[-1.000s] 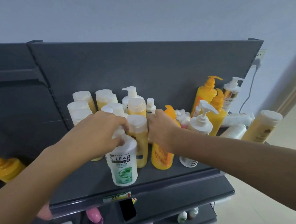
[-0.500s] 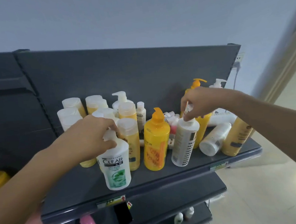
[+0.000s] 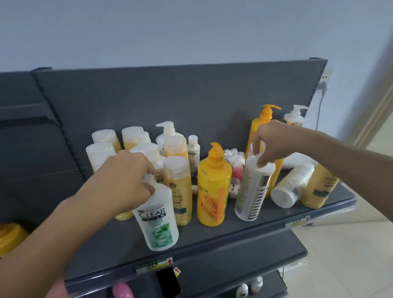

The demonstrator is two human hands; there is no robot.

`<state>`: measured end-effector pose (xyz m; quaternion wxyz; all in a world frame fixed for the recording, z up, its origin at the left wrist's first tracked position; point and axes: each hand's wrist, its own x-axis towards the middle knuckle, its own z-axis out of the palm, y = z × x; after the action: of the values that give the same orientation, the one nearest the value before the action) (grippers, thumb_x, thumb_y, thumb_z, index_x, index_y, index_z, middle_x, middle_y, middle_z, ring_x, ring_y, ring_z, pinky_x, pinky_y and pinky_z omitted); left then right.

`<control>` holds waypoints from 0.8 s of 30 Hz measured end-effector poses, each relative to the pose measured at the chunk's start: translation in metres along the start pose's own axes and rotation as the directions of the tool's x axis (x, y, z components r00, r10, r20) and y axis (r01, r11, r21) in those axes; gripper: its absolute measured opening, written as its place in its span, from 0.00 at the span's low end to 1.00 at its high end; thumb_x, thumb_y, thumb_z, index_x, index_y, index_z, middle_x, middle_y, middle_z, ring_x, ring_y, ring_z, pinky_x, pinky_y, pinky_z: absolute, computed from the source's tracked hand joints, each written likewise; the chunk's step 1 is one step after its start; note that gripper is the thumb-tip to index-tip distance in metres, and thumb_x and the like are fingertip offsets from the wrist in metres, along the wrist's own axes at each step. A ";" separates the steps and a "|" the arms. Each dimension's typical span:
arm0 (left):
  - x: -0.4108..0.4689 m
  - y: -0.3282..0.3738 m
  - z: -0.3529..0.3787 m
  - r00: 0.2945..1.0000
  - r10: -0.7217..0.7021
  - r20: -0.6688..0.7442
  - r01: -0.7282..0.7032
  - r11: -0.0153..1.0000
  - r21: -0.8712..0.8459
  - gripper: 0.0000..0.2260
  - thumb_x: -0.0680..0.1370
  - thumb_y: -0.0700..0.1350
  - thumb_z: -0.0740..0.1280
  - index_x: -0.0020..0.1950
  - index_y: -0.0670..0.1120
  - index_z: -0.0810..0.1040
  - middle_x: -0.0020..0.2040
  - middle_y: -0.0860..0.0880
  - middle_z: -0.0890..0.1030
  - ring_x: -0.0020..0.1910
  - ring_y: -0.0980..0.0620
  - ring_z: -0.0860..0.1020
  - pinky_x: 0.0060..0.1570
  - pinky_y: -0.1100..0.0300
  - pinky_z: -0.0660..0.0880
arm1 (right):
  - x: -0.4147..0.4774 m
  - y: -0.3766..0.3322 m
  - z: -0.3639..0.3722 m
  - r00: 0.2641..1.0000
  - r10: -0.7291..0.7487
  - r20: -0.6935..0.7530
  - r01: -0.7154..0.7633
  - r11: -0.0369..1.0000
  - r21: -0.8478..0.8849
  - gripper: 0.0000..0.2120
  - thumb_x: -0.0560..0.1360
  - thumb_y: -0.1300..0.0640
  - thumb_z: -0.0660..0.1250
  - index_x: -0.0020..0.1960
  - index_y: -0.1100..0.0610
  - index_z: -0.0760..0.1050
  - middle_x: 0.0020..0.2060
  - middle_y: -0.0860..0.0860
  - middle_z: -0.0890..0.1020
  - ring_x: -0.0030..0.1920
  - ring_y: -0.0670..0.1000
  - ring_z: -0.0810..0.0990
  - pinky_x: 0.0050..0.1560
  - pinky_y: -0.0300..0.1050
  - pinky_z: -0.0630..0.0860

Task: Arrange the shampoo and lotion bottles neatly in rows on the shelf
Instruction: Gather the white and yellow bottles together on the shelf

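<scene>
Fingers of our left hand (image 3: 124, 175) pinch the CLEAR bottle (image 3: 158, 221) top (front row); right hand (image 3: 273, 140) grips the tilted white bottle (image 3: 253, 191) cap

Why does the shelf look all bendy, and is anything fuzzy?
Head view: the wide lens bows the shelf edge and tilts the doorframe; the CLEAR bottle label reads sharp; the pink bottle below is smeared; lighting is soft, with only faint shadows.

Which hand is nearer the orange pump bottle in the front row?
Right, narrowly. The right hand grips the white bottle beside the orange bottle; the left hand is two bottles away, on the Clear bottle.
</scene>
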<state>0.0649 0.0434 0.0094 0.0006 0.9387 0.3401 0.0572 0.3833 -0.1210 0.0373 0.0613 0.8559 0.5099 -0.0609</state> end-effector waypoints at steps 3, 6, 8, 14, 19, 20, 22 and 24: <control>-0.001 -0.005 0.001 1.000 -0.029 0.012 0.029 0.999 0.019 0.20 0.74 0.54 0.72 0.66 0.59 0.80 0.58 0.49 0.81 0.57 0.46 0.78 0.49 0.51 0.79 | 0.003 0.004 0.000 0.999 0.032 0.011 -0.032 0.999 0.018 0.13 0.67 0.48 0.81 0.49 0.49 0.84 0.23 0.37 0.80 0.28 0.37 0.82 0.21 0.27 0.67; -0.003 -0.008 0.000 0.998 -0.063 0.015 0.062 0.997 0.049 0.20 0.74 0.54 0.72 0.66 0.60 0.80 0.56 0.49 0.81 0.53 0.46 0.78 0.43 0.55 0.77 | 0.006 0.007 0.002 0.999 0.053 0.009 -0.053 0.999 0.000 0.13 0.67 0.49 0.81 0.49 0.51 0.85 0.21 0.36 0.79 0.27 0.36 0.82 0.20 0.26 0.66; -0.004 -0.011 -0.001 0.997 -0.080 0.022 0.078 0.994 0.075 0.20 0.74 0.54 0.73 0.66 0.60 0.80 0.56 0.49 0.81 0.50 0.46 0.78 0.40 0.57 0.73 | 0.006 0.010 0.002 0.997 0.080 0.012 -0.080 0.997 -0.023 0.12 0.67 0.49 0.80 0.48 0.51 0.85 0.22 0.38 0.80 0.26 0.36 0.81 0.21 0.28 0.67; -0.007 -0.023 -0.009 0.993 -0.095 0.067 0.088 0.990 0.108 0.21 0.72 0.54 0.73 0.65 0.61 0.79 0.58 0.49 0.81 0.55 0.46 0.79 0.46 0.55 0.76 | 0.004 0.031 0.000 0.989 0.145 0.037 -0.144 0.989 -0.014 0.11 0.66 0.51 0.82 0.45 0.52 0.85 0.25 0.44 0.84 0.27 0.40 0.83 0.34 0.37 0.80; -0.006 -0.026 -0.014 0.990 -0.058 0.130 0.041 0.990 0.136 0.17 0.72 0.58 0.73 0.61 0.64 0.78 0.53 0.53 0.79 0.49 0.51 0.78 0.41 0.59 0.73 | 0.001 0.046 0.001 0.981 0.188 0.045 -0.187 0.982 -0.040 0.12 0.64 0.51 0.84 0.44 0.53 0.86 0.31 0.46 0.86 0.26 0.40 0.83 0.31 0.35 0.78; -0.005 -0.026 -0.015 0.989 -0.044 0.145 0.023 0.989 0.149 0.16 0.72 0.59 0.72 0.59 0.64 0.78 0.50 0.55 0.78 0.47 0.53 0.78 0.39 0.61 0.72 | 0.000 0.049 0.002 0.980 0.195 0.049 -0.194 0.981 -0.032 0.12 0.64 0.51 0.84 0.44 0.53 0.86 0.32 0.46 0.86 0.26 0.40 0.83 0.31 0.34 0.76; -0.001 -0.028 -0.015 0.985 -0.029 0.171 -0.001 0.985 0.173 0.15 0.71 0.59 0.71 0.57 0.63 0.77 0.47 0.57 0.78 0.45 0.56 0.77 0.37 0.62 0.72 | -0.004 0.053 0.003 0.979 0.198 0.057 -0.199 0.980 0.013 0.14 0.64 0.51 0.84 0.46 0.52 0.85 0.35 0.46 0.85 0.27 0.40 0.84 0.30 0.33 0.74; 0.004 -0.029 -0.013 0.983 -0.028 0.183 -0.009 0.979 0.202 0.14 0.70 0.60 0.70 0.55 0.63 0.76 0.46 0.58 0.78 0.44 0.57 0.77 0.39 0.61 0.74 | -0.009 0.057 0.001 0.981 0.181 0.069 -0.187 0.979 0.083 0.17 0.65 0.48 0.84 0.49 0.51 0.84 0.37 0.45 0.83 0.29 0.41 0.84 0.31 0.33 0.75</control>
<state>0.0480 0.0671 0.0216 -0.0629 0.9334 0.3472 -0.0651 0.4293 -0.1562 0.0407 0.0442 0.8990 0.4232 -0.1037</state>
